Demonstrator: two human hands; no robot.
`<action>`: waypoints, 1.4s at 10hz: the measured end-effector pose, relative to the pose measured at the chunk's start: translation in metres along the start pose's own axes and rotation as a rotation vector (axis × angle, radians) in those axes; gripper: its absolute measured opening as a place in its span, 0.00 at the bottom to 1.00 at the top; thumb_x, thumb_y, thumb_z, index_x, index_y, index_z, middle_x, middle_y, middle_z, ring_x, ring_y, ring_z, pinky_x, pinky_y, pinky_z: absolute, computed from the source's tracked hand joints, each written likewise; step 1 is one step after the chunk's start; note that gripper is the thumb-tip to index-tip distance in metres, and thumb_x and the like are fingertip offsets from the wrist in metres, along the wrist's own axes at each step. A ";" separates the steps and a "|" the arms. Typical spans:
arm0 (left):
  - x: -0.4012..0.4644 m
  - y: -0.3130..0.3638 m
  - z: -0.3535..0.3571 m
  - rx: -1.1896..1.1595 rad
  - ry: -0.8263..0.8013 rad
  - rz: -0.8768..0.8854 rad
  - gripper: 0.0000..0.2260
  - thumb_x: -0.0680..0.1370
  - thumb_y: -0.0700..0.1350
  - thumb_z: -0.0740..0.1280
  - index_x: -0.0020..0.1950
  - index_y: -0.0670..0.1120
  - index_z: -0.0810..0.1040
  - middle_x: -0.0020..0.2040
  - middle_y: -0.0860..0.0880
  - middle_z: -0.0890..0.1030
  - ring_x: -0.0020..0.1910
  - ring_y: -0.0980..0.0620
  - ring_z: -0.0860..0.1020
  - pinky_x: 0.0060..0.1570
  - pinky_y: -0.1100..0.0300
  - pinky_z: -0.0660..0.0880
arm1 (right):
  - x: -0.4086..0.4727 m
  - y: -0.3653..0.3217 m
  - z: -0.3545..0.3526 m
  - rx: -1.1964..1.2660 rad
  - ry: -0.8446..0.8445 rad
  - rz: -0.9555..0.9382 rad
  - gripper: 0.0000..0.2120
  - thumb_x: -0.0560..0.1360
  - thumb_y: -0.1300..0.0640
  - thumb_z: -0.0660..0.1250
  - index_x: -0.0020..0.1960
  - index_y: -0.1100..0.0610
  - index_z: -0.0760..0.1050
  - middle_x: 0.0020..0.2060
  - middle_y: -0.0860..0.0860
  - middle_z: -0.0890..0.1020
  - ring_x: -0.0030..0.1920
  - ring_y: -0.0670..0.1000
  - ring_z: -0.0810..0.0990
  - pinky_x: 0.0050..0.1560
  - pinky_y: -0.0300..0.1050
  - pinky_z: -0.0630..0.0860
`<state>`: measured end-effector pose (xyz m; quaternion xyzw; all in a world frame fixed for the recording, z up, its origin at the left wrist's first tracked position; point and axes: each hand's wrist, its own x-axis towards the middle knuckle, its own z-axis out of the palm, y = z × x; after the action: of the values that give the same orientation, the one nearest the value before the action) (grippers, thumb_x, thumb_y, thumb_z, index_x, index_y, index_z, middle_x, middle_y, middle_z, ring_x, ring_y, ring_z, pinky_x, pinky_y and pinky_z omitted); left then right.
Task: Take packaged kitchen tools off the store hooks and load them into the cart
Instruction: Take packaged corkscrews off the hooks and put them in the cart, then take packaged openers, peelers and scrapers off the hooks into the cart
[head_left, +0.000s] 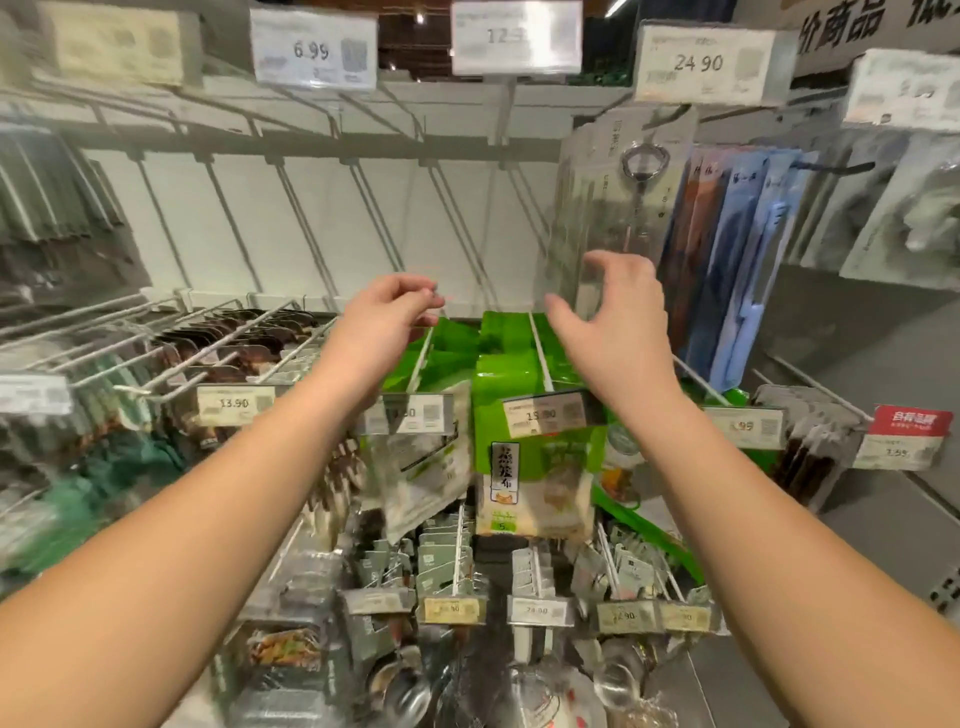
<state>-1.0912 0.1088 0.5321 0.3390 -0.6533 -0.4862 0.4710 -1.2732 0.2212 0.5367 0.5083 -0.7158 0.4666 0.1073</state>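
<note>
Both arms reach forward into a store display of hooks hung with packaged goods. The left hand (387, 306) sits above the green packages (524, 374), its fingers (421, 291) curled in with the tips close together; whether they pinch anything is hard to tell through the blur. The right hand (618, 312) is raised at the lower end of a clear packaged kitchen tool (631, 208) that hangs from an upper hook under the 24.90 price tag (698, 65). Its fingers are spread wide and bent, thumb out to the left, around the bottom of that clear pack, seemingly touching it but not closed on it. The pack shows a metal tool with a ring-shaped head inside. Just to its right hang blue packages (748, 270). The upper hooks (291, 208) left of the tool stand bare against a white back panel. Lower rows carry more packs with price tags, one reading 13.90 (234, 404). The cart does not appear in view.
</note>
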 end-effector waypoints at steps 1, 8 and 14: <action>-0.036 -0.014 -0.073 0.117 0.089 -0.013 0.08 0.81 0.39 0.64 0.48 0.51 0.78 0.48 0.49 0.84 0.46 0.52 0.80 0.52 0.56 0.76 | -0.021 -0.052 0.039 0.040 -0.182 -0.115 0.25 0.77 0.48 0.67 0.70 0.57 0.72 0.65 0.54 0.75 0.66 0.53 0.74 0.69 0.50 0.68; -0.460 -0.179 -0.591 1.083 0.279 -0.908 0.12 0.83 0.48 0.59 0.61 0.47 0.78 0.60 0.44 0.80 0.55 0.44 0.80 0.48 0.54 0.75 | -0.433 -0.409 0.391 -0.100 -1.501 -0.742 0.21 0.79 0.43 0.61 0.67 0.53 0.75 0.63 0.54 0.79 0.59 0.56 0.78 0.58 0.52 0.77; -0.443 -0.310 -0.848 0.871 0.314 -1.263 0.14 0.83 0.48 0.59 0.65 0.46 0.77 0.63 0.45 0.79 0.58 0.43 0.78 0.52 0.55 0.75 | -0.545 -0.587 0.684 -0.056 -1.818 -0.653 0.10 0.82 0.48 0.59 0.43 0.47 0.70 0.36 0.46 0.72 0.38 0.50 0.72 0.49 0.49 0.76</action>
<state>-0.1495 0.1474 0.1807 0.8655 -0.3944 -0.3082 0.0167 -0.3175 0.0034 0.1520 0.8466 -0.3599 -0.1751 -0.3509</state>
